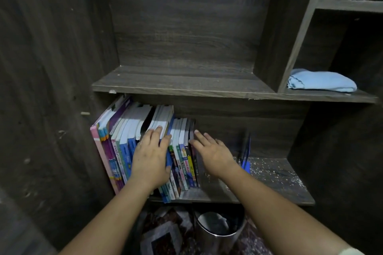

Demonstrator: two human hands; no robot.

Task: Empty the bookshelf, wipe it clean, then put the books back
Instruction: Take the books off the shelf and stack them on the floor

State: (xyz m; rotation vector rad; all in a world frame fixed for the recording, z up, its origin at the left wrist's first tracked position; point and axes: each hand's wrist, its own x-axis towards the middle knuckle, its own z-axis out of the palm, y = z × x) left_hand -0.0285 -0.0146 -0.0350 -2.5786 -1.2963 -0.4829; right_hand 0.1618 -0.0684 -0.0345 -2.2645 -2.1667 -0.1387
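Bookshelf (pixel 186 87): dark wood unit with an upper and a lower shelf and a side compartment on the right.
Books (pixel 182 161): a row at the left end of the lower shelf (pixel 269 190), spines outward, some leaning.
Left hand (pixel 151 157): laid over spines and top edges mid-row, fingers nearly straight. The grip is wide and, as far as can be seen, closes round no single book.
Right hand (pixel 213 151): flat against the outer face of the rightmost book. The grip is wide and holds nothing.
Pale specks (pixel 275 170): scattered over the bare right part of the lower shelf, beside a thin blue book (pixel 246 149) leaning at the back.
Cloth (pixel 321 83): light blue, folded, lying in the side compartment, well apart from both hands.
Progress: judged early. The upper shelf carries nothing, but the row is not yet removed. The specks suggest the lower shelf is unwiped. Emptying, wiping and returning the books all remain.
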